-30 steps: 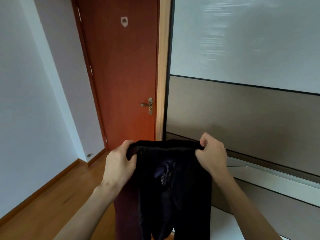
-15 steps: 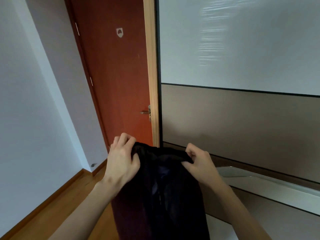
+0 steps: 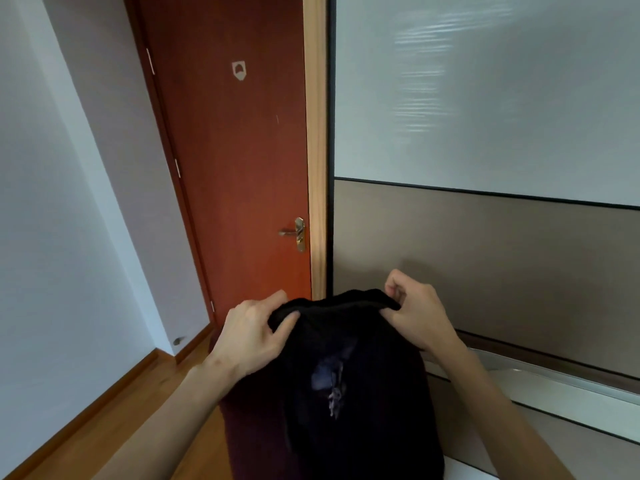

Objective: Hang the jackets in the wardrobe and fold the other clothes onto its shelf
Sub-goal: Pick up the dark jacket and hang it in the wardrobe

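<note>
While both hands hold it up by its top edge, a black garment hangs low at 6 o'clock in front of the person. Left hand at 7 o'clock, fingers and thumb curled round the left end of the edge. Right hand at 5 o'clock, pinching the right end. Cloth drops straight down, dark red fabric showing behind it at lower left. Can't tell jacket or not; looks like a soft knit, pale print mid-front. Step in hand, likely: holding it out flat before a fold. Wardrobe panel at 3 o'clock looks closed, red door at 11. Next move needs an even grip, edges matched, and a reachable shelf, none visible.
</note>
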The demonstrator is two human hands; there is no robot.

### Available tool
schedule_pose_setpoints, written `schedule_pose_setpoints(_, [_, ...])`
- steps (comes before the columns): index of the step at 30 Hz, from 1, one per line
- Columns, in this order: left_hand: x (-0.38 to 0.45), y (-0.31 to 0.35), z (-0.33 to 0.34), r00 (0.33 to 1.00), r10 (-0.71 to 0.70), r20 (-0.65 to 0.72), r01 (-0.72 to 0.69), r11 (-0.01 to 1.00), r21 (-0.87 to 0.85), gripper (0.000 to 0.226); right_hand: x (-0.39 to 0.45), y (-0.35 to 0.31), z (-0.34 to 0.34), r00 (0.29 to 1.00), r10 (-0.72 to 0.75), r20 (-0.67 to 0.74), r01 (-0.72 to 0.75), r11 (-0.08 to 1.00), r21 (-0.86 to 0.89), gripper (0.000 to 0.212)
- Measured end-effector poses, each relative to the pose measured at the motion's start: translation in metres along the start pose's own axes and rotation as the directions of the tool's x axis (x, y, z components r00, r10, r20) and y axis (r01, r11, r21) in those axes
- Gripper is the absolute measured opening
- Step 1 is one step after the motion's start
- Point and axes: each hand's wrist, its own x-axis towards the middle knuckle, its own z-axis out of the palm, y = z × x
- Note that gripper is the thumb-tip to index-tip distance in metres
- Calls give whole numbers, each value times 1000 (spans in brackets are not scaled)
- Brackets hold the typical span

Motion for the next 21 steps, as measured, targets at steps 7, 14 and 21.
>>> schedule_pose_setpoints(7, [22, 5, -3, 978, -95, -187, 40, 959, -279, 39, 47, -34, -12, 911, -175, 372, 273, 934, -229, 29])
schedule_pose_setpoints(14, [23, -4, 15, 980, 24, -197, -71, 970, -233, 37, 115, -30, 14, 791, -572, 217, 521, 443, -729, 40])
schedule_pose_setpoints(21, [36, -15, 24, 974, 81, -214, -128, 969, -213, 38, 139, -38, 26, 695, -664, 277, 552, 245, -797, 39])
